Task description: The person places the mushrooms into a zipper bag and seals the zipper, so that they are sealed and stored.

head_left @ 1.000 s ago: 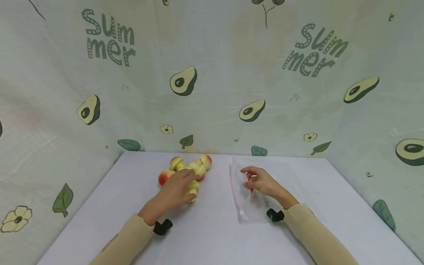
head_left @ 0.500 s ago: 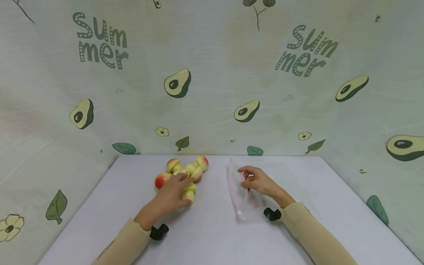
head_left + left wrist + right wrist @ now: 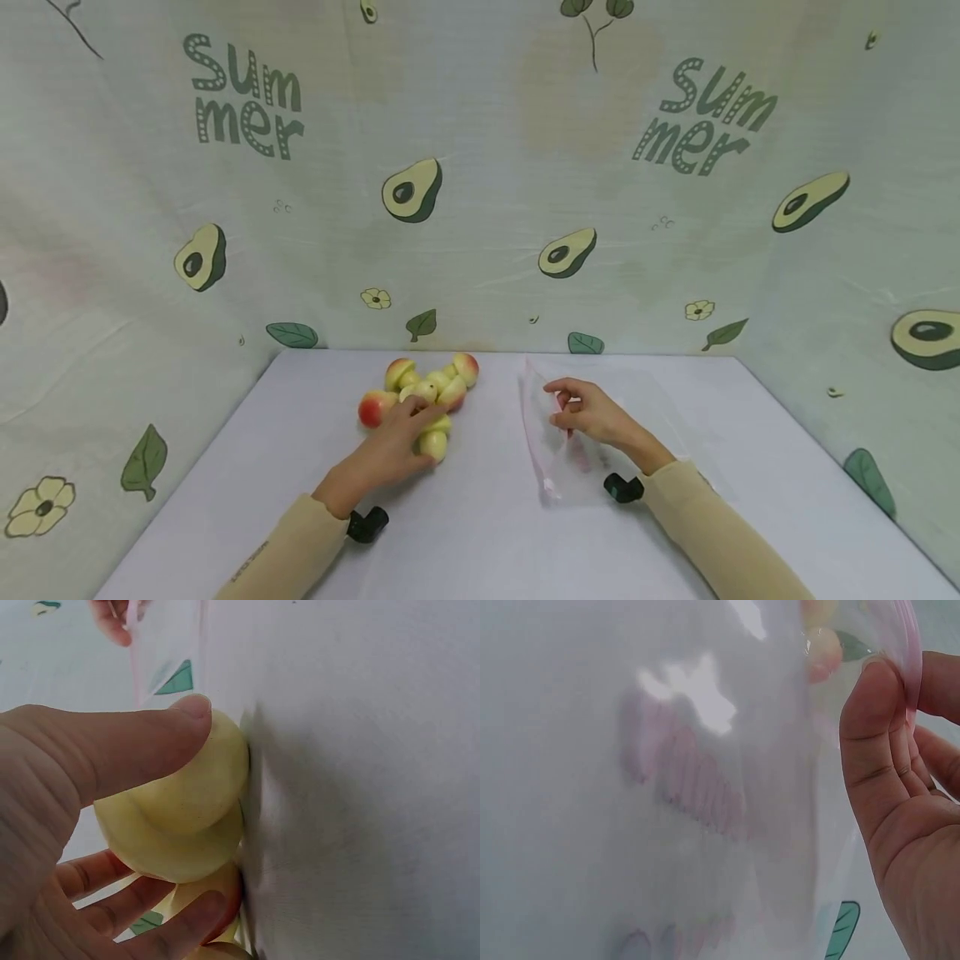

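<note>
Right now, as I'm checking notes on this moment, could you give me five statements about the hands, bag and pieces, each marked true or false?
1. The right hand pinches the edge of the clear bag. True.
2. The left hand grips the bag too. False: it is at the red and yellow pieces.
3. The wall cloth has avocados printed on it. True.
4. All the pieces are inside the bag. False: those by the left hand lie outside it, on the table.
5. The left thumb overlaps a yellow piece in the left wrist view. True.

Pale avocado-print cloth backdrop [image 3: 480, 125], white table [image 3: 480, 542]
</note>
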`<state>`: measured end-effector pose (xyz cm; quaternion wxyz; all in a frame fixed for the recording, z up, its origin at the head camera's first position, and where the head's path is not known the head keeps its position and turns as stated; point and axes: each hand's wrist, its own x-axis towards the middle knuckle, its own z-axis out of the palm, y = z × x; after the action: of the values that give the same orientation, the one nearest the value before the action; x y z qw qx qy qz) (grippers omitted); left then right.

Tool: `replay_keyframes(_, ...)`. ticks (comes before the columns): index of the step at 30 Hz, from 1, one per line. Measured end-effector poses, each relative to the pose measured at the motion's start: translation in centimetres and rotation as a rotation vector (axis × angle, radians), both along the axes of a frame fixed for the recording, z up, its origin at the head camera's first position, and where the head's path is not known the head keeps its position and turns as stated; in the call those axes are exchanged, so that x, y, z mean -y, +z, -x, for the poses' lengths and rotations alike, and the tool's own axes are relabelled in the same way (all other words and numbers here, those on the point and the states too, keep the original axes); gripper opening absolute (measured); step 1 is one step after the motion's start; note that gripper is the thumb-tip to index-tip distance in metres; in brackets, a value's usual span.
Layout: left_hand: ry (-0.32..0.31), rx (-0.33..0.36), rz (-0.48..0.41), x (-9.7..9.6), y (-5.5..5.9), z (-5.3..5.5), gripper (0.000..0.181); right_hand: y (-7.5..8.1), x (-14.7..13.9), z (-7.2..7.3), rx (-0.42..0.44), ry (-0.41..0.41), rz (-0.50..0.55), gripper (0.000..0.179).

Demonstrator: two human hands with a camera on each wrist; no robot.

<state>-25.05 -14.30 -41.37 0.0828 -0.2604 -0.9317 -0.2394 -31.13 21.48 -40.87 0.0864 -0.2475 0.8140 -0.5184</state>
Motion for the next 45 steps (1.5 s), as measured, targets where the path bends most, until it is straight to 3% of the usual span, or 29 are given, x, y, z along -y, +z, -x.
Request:
replay_keyframes(11,-0.046,0.044,-0.011,-0.28,-0.07,0.19,0.073,0.19,-0.01,0.04,-0.012,-0.015,-0.017,0.053)
replay_keyframes(20,-0.036,0.061,-0.004,-0.48,-0.27,0.24,0.071,0.03,-0.05,0.04,0.011,-0.007,-0.004,0.052)
replay_keyframes(27,-0.018,0.115,-0.008,-0.54,0.04,-0.04,0.073,-0.14,-0.06,0.17,0.009,-0.008,-0.019,0.052)
replay_keyframes(40,-0.038,0.091,0.039,-0.68,0.33,-0.22,0.062,-0.25,0.09,0.10,0.004,-0.002,-0.031,0.052)
replay_keyframes(45,-0.065,0.135,-0.042,-0.62,0.58,-0.45,0.054,-0.41,0.11,0.10,0.010,0.001,-0.036,0.051)
